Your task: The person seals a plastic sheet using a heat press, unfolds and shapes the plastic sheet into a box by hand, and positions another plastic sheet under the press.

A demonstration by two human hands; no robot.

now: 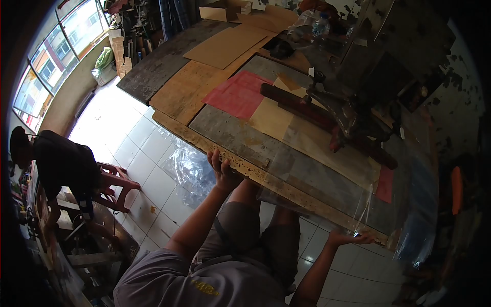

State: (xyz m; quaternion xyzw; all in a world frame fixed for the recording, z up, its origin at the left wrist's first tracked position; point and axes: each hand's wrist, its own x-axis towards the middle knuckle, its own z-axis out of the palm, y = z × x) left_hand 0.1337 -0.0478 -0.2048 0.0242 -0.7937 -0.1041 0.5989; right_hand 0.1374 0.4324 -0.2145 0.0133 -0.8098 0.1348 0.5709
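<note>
The left forearm (197, 220) slants up from the lower middle of the frame to the left hand (225, 176) near the centre, its fingers (215, 159) bent. At lower right, the right forearm (316, 268) rises to the right hand (343, 238), wrist bent, fingers pointing rightward.

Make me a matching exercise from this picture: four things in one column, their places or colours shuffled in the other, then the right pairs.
Things:
1. Left hand
2. Stool
3. Right hand
4. Cardboard sheet

Places and colours:
A. Beside clear plastic, near the table's right-hand corner
B. Brown, lying flat toward the far side of the table
C. Fingers over the table's wooden edge, left of the clear plastic
D. Red, standing on the tiled floor

Right pairs: 1-C, 2-D, 3-A, 4-B
</note>
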